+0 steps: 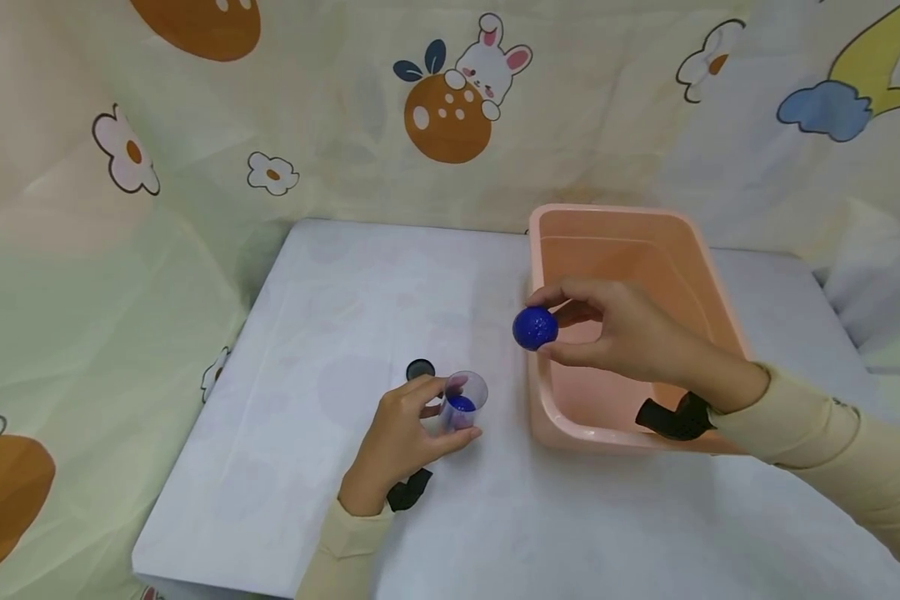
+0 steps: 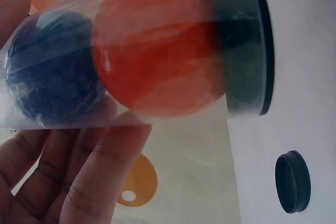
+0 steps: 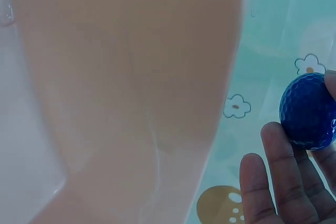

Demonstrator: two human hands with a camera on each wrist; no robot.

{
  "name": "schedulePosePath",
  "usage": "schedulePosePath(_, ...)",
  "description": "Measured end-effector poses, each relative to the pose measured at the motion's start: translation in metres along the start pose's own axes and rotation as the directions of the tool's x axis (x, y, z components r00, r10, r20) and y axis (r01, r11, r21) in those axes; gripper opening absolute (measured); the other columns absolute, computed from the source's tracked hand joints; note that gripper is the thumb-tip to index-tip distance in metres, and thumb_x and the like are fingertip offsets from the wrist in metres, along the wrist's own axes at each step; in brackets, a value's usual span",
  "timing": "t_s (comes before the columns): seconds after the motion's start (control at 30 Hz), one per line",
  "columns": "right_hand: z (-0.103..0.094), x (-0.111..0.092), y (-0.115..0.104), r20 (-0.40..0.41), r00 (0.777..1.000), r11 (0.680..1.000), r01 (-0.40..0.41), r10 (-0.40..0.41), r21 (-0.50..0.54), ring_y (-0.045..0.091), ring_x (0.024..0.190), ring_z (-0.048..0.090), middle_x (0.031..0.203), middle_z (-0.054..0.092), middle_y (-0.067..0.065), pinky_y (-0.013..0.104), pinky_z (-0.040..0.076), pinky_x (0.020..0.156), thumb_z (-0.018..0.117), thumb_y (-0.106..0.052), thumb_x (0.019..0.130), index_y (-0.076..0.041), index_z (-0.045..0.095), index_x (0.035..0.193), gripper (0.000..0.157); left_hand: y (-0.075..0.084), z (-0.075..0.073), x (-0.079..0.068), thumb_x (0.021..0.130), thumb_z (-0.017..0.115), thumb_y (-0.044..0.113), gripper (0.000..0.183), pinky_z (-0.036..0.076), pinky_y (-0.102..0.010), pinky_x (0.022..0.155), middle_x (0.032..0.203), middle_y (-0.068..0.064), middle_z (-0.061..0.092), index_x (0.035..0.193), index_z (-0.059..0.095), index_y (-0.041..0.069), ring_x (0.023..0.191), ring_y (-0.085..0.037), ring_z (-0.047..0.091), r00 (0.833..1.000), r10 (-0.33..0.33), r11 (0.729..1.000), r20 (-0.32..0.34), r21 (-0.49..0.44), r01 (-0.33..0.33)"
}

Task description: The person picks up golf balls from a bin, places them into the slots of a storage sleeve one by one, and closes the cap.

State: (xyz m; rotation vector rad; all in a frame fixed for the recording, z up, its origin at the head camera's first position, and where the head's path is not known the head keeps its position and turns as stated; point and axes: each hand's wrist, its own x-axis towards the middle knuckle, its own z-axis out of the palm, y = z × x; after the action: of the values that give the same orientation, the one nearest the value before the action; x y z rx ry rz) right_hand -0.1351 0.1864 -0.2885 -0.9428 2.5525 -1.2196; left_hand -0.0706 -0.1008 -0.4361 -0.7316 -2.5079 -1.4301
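My left hand [image 1: 393,437] grips a clear plastic tube [image 1: 475,386] that stands upright with its top uncovered. Inside it, the left wrist view shows a dark blue ball [image 2: 55,69] nearest the open end and a red-orange ball [image 2: 160,45] beyond, against a dark end cap [image 2: 249,45]. Between the thumb and fingers of my right hand [image 1: 626,337] is a shiny blue golf ball [image 1: 536,328], dimpled in the right wrist view. That ball is above and to the right of the tube, over the near-left rim of a pink tub [image 1: 543,408].
A loose dark round cap [image 1: 421,368] lies on the white-covered table [image 1: 330,333], just beyond my left hand. The pink tub takes up the right side of the table. Behind the table hangs a printed cloth [image 1: 330,100] with flowers and a rabbit.
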Motion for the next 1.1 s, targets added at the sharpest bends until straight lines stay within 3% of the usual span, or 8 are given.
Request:
schedulePosePath(0.17,0.004,0.001,-0.002,0.009,1.000,1.000,0.028,-0.028,-0.010,0.024,0.104,0.077,0.123,0.075,0.011,0.021,0.060,0.095,0.089,0.002,0.087,0.001,0.072,0.127,0.044,0.000,0.000,0.000,0.075,0.102,0.015,0.056,0.065,-0.024,0.081,0.107,-0.008,0.075,0.122,0.076,-0.004,0.099,-0.024,0.076,1.000,-0.003,1.000,0.008,-0.002,0.003)
schedulePosePath(0.3,0.008,0.002,-0.003,0.018,0.999,0.999,0.035,-0.035,-0.015,0.021,0.103,0.077,0.122,0.075,0.009,0.032,0.063,0.096,0.090,0.000,0.087,0.000,0.073,0.126,0.043,0.001,0.000,0.000,0.075,0.102,0.015,0.055,0.065,-0.024,0.081,0.105,-0.008,0.075,0.121,0.076,-0.003,0.097,-0.023,0.076,1.000,-0.002,1.000,0.005,0.003,0.002)
schedulePosePath(0.5,0.014,0.004,-0.008,0.037,0.998,0.998,0.059,-0.058,-0.015,0.019,0.103,0.077,0.122,0.076,0.007,0.042,0.064,0.096,0.090,-0.003,0.088,-0.003,0.073,0.125,0.040,0.003,-0.001,0.001,0.076,0.102,0.015,0.055,0.067,-0.033,0.079,0.103,-0.007,0.074,0.121,0.077,-0.001,0.097,-0.024,0.076,1.000,-0.015,1.000,0.007,-0.011,0.015)
schedulePosePath(0.8,0.024,0.008,-0.014,0.068,0.992,0.994,0.107,-0.107,-0.003,0.016,0.103,0.077,0.121,0.076,0.004,0.041,0.064,0.097,0.091,-0.006,0.088,-0.004,0.074,0.124,0.039,0.002,-0.002,0.002,0.075,0.102,0.014,0.057,0.065,-0.025,0.080,0.103,-0.007,0.073,0.122,0.076,-0.003,0.097,-0.024,0.076,1.000,0.004,1.000,-0.002,-0.010,-0.004)
schedulePosePath(1.1,0.039,0.011,-0.021,0.124,0.981,0.989,0.147,-0.147,0.007,0.016,0.103,0.078,0.121,0.078,0.004,0.042,0.064,0.097,0.091,-0.005,0.088,-0.004,0.074,0.124,0.040,0.001,-0.004,0.001,0.076,0.102,0.015,0.058,0.065,-0.025,0.080,0.104,-0.008,0.074,0.125,0.076,-0.001,0.099,-0.024,0.076,1.000,0.014,1.000,-0.001,0.001,-0.014)
